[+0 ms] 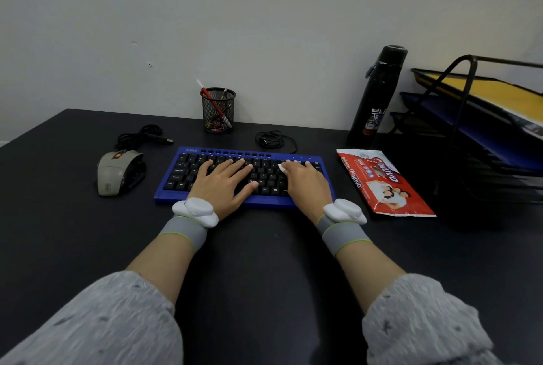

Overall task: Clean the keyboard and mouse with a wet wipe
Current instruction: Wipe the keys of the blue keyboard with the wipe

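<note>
A blue keyboard (179,159) with black keys lies in the middle of the dark desk. My left hand (223,182) rests flat on its left half, fingers spread and straight. My right hand (305,181) lies on the right half and presses a small white wet wipe (282,167) onto the keys; only a corner of the wipe shows beside my fingers. A grey mouse (117,172) with an orange button sits to the left of the keyboard, its cable coiled behind it. The red wet-wipe pack (385,182) lies to the right of the keyboard.
A mesh pen holder (219,110) stands behind the keyboard by the wall. A black cable coil (274,141) lies beside it. A black bottle (374,97) stands at the back right, with a wire paper tray rack (476,129) at the far right.
</note>
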### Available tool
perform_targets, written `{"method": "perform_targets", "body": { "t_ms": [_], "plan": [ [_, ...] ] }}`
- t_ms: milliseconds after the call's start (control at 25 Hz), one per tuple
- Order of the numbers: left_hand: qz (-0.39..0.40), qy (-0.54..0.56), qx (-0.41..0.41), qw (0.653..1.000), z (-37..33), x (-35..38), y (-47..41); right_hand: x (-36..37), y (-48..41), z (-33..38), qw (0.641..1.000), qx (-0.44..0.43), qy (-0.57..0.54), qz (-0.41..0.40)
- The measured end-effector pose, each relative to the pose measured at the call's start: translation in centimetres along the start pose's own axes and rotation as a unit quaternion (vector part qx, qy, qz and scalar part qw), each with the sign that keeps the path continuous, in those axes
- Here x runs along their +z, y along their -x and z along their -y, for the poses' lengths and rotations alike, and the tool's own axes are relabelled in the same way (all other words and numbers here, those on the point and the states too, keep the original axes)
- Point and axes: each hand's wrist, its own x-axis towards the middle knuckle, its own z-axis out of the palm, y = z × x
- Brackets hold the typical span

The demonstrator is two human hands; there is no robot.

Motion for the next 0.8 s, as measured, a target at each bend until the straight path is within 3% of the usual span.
{"method": "perform_targets", "body": {
  "t_ms": [160, 360, 800],
  "plan": [
    [0.0, 0.002, 0.0, 1.0, 0.0, 0.0, 0.0, 0.8, 0.6, 1.2, 0.998, 0.038, -0.002, -0.049],
    [-0.001, 0.004, -0.005, 1.0, 0.1, 0.1, 0.0, 1.4, 0.8, 2.3, 0.997, 0.043, -0.029, -0.049],
    [-0.007, 0.005, -0.005, 1.0, 0.0, 0.1, 0.0, 1.0, 1.8, 1.7, 0.995, -0.06, -0.075, -0.032]
  ]
}}
